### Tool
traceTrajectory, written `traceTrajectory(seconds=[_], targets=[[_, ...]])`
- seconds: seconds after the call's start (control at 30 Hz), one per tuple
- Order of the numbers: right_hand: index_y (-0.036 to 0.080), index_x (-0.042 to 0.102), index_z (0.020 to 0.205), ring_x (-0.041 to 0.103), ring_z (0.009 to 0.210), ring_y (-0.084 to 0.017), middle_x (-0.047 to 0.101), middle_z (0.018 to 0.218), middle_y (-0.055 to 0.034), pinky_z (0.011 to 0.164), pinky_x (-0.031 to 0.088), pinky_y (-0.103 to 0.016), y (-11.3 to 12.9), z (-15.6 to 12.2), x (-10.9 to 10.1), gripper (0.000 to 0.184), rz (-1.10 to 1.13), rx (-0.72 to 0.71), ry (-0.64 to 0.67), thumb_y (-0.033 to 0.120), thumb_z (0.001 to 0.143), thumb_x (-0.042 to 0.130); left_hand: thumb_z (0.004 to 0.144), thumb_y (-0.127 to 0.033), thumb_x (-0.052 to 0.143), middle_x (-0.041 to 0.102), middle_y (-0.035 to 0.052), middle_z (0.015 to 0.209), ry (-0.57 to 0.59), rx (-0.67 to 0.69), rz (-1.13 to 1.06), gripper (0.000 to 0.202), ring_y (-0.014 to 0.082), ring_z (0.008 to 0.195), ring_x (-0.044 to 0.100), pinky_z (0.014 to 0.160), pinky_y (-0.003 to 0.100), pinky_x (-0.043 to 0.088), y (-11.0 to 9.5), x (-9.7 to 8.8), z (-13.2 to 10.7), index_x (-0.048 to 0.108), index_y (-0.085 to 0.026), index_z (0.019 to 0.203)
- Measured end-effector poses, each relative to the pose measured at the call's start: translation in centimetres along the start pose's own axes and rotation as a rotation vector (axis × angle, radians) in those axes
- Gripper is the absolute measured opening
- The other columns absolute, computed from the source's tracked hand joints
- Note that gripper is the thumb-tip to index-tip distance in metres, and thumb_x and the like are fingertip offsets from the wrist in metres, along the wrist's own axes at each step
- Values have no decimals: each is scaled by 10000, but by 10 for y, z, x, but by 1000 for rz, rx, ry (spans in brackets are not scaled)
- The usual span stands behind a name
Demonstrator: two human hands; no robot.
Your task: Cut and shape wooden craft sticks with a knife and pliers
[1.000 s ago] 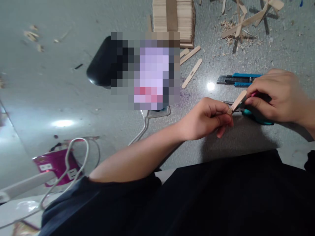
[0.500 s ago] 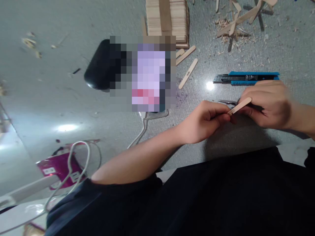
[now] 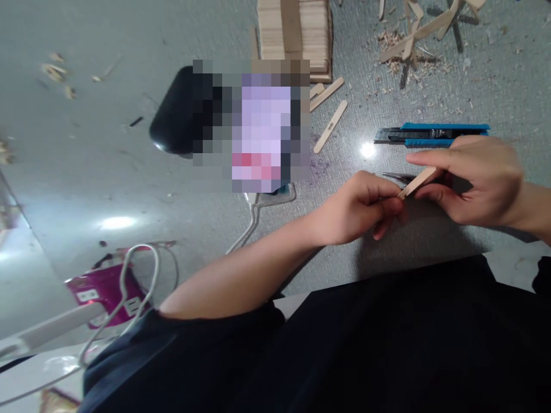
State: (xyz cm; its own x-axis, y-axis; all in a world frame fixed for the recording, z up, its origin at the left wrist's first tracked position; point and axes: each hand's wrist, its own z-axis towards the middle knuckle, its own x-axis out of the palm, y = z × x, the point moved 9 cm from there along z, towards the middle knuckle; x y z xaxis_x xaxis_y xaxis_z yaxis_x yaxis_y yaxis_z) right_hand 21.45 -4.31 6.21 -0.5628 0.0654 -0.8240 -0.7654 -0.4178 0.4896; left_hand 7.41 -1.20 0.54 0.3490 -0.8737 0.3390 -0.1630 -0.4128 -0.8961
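Note:
Between the thumb and fingers of my left hand (image 3: 359,209) is the lower end of a wooden craft stick (image 3: 417,182), which looks split or notched there. The stick slants up to the right. Its far end reaches the gap under the forefinger of my right hand (image 3: 482,183). That forefinger is stretched out and the thumb stands apart below; the other fingers are mostly hidden. A pointed metal tool (image 3: 396,176) lies behind the stick, its rear part covered, so its kind is unclear. Just above my right hand lies a blue utility knife (image 3: 430,135) with its blade extended.
Loose craft sticks (image 3: 330,127) lie near a banded stack of sticks (image 3: 271,34). Shavings and crossed sticks (image 3: 411,40) are at upper right. A blurred-out phone-like object (image 3: 262,126), black case (image 3: 176,115), white cable (image 3: 253,221) and magenta packet (image 3: 107,292) lie leftward.
My right forefinger has lifted and straightened away from the thumb, and the stick's far end now passes beneath it. My left hand keeps its pinch; its lower fingers have shifted slightly.

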Motion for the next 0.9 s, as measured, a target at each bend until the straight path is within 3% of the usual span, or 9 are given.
traceTrajectory(seconds=[0.1,0.23,0.5,0.63,0.73,0.9], targets=[[340,817,1407,771,717,-256,823,817,-13,755,655,-457,-3,-1,1,352,-9,58,14,531,1131,711,1055,-267,754,607,-35,531,5,15,-41,249,88,466,520,462,215,364,0,-1,1,740,-161,830],[353,770,1490,782,704,-247,812,792,9,717,653,-434,2,-2,-5,404,28,9,-96,491,1110,771,1048,-438,845,617,-26,539,3,2,-108,376,84,454,511,445,220,331,3,0,1,746,-162,813],[366,745,1539,801,710,-245,835,854,3,717,691,-413,4,-2,-8,448,35,60,-139,477,1107,790,984,-698,897,605,-23,512,-40,18,-207,592,82,433,486,439,219,307,7,2,2,738,-159,797],[370,762,1515,748,626,-206,826,831,21,645,684,-372,6,-4,-8,441,77,49,-190,463,1088,816,1000,-674,887,604,-20,502,-38,29,-209,573,85,435,496,447,219,317,8,5,2,738,-161,794],[382,768,1511,734,611,-202,817,824,21,617,679,-369,1,-5,-4,424,102,101,-157,465,1096,797,1006,-614,889,596,-22,506,-55,30,-183,530,88,435,503,451,222,326,8,5,2,728,-162,781],[389,775,1510,698,595,-180,801,822,33,588,636,-333,8,-1,-6,410,171,74,-153,407,1101,802,1008,-537,884,579,-34,510,-44,21,-183,465,79,430,474,450,219,314,10,5,3,729,-166,774]])
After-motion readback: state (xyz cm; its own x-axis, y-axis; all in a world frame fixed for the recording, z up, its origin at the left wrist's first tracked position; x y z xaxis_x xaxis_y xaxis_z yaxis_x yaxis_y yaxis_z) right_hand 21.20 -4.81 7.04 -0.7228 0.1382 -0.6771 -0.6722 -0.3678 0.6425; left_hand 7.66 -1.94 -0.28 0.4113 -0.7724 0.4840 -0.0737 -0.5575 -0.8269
